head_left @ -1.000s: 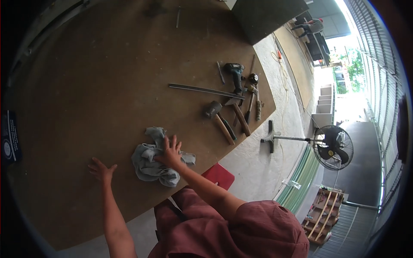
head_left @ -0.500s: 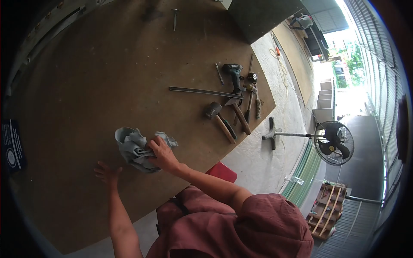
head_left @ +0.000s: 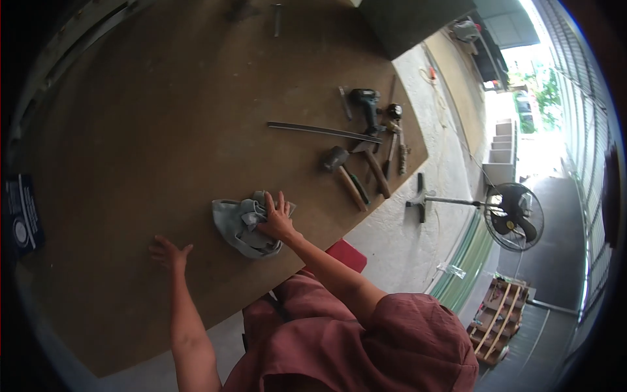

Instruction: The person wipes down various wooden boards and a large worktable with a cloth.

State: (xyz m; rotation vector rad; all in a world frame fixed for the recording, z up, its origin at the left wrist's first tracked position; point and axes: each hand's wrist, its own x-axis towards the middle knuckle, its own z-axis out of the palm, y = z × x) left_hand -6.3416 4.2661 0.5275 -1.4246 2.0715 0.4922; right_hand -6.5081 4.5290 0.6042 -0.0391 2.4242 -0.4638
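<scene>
A crumpled grey cloth (head_left: 240, 230) lies on the brown tabletop (head_left: 150, 150), close to its near edge. Over the right side of the cloth is my right hand (head_left: 279, 221), its fingers spread apart and the thumb reaching across the folds. My left hand (head_left: 171, 253) rests open to the left of the cloth, fingers spread toward the board and touching no tool. The rubber mallet (head_left: 335, 159) is the tool closest to my right hand.
Right of the mallet sit a hammer (head_left: 377, 173), a cordless drill (head_left: 368, 108) and a tape measure (head_left: 394, 111). A long metal strip (head_left: 320, 132) crosses the board. Beyond its edge are a red box (head_left: 348, 255) and a standing fan (head_left: 514, 217). A dark blue packet (head_left: 23, 214) lies far left.
My right hand and the cloth have moved right, and the cloth's folds have changed shape. The right fingers, bunched on the cloth before, are now spread. My left hand stays open on the board.
</scene>
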